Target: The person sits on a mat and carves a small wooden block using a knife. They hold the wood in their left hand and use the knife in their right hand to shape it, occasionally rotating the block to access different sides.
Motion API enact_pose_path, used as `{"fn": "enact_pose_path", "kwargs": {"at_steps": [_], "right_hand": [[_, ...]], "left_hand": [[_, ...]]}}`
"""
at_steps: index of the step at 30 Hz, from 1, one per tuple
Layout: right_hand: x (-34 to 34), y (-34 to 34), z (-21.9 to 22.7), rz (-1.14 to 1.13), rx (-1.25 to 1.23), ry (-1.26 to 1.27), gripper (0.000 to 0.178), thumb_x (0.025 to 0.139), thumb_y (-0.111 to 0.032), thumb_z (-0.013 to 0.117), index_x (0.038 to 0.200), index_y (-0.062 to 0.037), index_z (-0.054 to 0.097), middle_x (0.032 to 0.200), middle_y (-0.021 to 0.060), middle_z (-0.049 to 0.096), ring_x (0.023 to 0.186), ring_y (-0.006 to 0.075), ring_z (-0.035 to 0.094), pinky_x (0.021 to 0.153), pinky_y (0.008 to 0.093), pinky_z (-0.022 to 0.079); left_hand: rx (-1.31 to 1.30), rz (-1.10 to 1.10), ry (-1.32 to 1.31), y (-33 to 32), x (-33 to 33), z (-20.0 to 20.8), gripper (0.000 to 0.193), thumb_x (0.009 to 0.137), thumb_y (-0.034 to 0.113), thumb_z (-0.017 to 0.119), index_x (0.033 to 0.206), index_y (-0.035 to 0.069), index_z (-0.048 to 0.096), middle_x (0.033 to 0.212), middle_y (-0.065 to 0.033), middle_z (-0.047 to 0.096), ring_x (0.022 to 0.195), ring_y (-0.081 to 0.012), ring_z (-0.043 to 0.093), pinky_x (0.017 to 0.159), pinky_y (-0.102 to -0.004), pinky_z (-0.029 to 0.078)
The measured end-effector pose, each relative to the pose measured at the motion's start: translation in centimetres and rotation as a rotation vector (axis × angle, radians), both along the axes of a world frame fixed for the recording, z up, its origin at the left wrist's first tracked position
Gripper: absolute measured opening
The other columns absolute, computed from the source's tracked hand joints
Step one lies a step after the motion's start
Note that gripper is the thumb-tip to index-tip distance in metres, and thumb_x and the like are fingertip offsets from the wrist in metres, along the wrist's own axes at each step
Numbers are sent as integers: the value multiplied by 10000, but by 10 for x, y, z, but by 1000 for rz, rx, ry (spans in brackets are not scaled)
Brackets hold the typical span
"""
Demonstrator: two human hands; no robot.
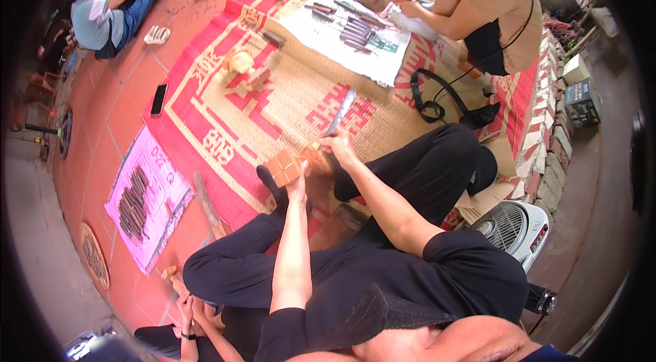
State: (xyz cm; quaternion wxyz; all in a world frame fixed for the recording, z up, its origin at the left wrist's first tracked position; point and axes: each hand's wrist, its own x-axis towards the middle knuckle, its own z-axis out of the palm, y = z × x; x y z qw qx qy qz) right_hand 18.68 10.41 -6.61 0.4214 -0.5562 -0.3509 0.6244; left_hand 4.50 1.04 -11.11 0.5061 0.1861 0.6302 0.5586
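Note:
I sit with my legs folded on a red and tan woven mat (273,116). My left hand (296,188) is closed around a square brown wooden block (283,168) with pale lines crossing on its face. Just to the right, my right hand (337,146) grips a long, flat grey metal blade (341,112) that points away from me; its kind is unclear. Between the hands an orange-brown wooden shape is blurred, and I cannot make out what it is. Beyond the blade lies a small wooden block (259,77) beside a rounded pale wooden piece (240,62).
Dark sticks lie on a pink sheet (166,188) at left and a white sheet (389,64) ahead. A phone (158,100) rests on the mat's edge. Other people sit at far left, far right and lower left. A fan (512,229) stands right of me.

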Motion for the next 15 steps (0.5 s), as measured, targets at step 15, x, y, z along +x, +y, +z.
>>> {"fn": "enact_pose_path", "kwargs": {"at_steps": [15], "right_hand": [[-4,-6,14,-9,15,99,120,743,-54,688,848,-14,646,701,47,649,553,113,599,505,229,457]], "left_hand": [[-66,48,-316,2,-10,-1,595,795,281,749,1291,232,425,1286,-38,484,1182,-260,475,858,-602,435]]}}
